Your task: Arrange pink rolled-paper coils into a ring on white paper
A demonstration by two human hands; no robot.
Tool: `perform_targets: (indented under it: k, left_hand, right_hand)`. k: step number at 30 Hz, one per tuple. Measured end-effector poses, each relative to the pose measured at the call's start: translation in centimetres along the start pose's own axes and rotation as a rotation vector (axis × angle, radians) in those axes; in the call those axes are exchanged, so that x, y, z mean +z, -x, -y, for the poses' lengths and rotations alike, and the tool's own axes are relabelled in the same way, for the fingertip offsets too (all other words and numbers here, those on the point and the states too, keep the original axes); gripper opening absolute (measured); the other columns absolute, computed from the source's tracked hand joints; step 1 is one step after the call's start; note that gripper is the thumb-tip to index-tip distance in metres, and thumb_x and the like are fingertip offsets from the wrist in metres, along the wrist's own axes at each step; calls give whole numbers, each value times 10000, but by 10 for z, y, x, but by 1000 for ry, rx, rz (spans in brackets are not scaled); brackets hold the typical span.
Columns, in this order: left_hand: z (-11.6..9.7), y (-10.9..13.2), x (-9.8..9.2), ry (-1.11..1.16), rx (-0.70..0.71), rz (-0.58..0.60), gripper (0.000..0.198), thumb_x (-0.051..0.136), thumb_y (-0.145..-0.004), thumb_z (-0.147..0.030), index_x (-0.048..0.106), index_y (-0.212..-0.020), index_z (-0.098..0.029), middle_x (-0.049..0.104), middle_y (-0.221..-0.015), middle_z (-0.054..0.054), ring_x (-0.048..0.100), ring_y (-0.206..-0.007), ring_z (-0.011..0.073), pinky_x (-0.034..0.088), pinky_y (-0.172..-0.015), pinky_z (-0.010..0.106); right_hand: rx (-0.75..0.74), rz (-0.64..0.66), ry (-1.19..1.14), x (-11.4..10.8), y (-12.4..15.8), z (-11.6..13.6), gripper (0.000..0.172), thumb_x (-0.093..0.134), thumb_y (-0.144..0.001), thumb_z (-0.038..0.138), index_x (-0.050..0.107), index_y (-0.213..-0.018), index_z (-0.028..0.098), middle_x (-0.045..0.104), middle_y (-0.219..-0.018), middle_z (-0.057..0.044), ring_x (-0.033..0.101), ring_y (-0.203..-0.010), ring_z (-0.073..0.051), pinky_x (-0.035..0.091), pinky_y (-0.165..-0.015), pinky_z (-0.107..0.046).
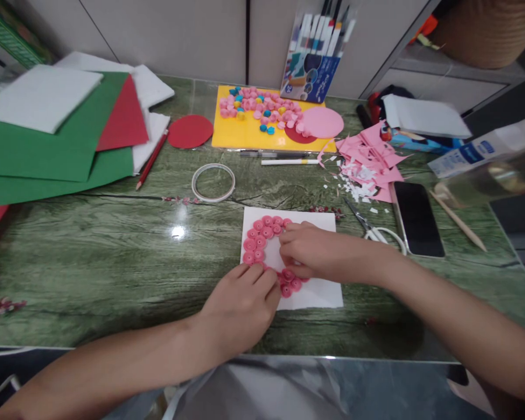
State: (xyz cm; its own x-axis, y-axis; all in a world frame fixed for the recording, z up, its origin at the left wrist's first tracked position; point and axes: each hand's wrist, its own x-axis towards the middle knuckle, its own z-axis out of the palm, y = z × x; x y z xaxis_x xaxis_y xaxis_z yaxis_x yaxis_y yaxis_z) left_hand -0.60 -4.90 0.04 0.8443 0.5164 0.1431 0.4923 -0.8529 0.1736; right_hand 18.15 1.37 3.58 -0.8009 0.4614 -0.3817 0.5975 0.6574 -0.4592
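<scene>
A ring of small pink rolled-paper flowers (259, 240) lies on a square white sheet (326, 294) near the table's front edge. Its middle is bare white. My left hand (247, 297) bends its fingers over the lower left of the ring, closed against the paper flowers there. Over the ring's right side is my right hand (304, 248), fingers curled in and covering the flowers beneath. Whatever its fingertips pinch is hidden. A few more flowers show between the two hands at the bottom of the ring.
Behind the sheet lie a tape roll (213, 182), a red pencil (152, 160) and a yellow board (254, 137) bearing small paper pieces. To the right are pink scraps (371, 154), scissors (374, 232), a phone (419, 219) and a wooden stick (458, 220). Coloured sheets (39, 149) are piled left.
</scene>
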Motion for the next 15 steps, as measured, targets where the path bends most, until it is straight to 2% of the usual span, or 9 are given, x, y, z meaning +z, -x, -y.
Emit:
perform_targets:
  k: [8, 15]
  left_hand:
    - [-1, -4, -4, -24, -7, 57, 335, 414, -830, -143, 515, -1149, -139, 554, -825, 60, 495, -746, 193, 434, -652, 333]
    - [-2, -5, -4, -27, -19, 75, 335, 412, -831, -146, 519, -1148, -152, 545, -832, 57, 486, -758, 199, 426, -676, 344]
  right_hand:
    - [36, -32, 24, 5, 2, 2, 220, 501, -828, 264, 605, -690, 128, 559, -729, -70, 453, -815, -195, 346, -741, -316]
    - [21, -69, 22, 6, 5, 1, 206, 487, -839, 247, 580, -696, 132, 548, -746, -62, 442, -812, -184, 343, -749, -312]
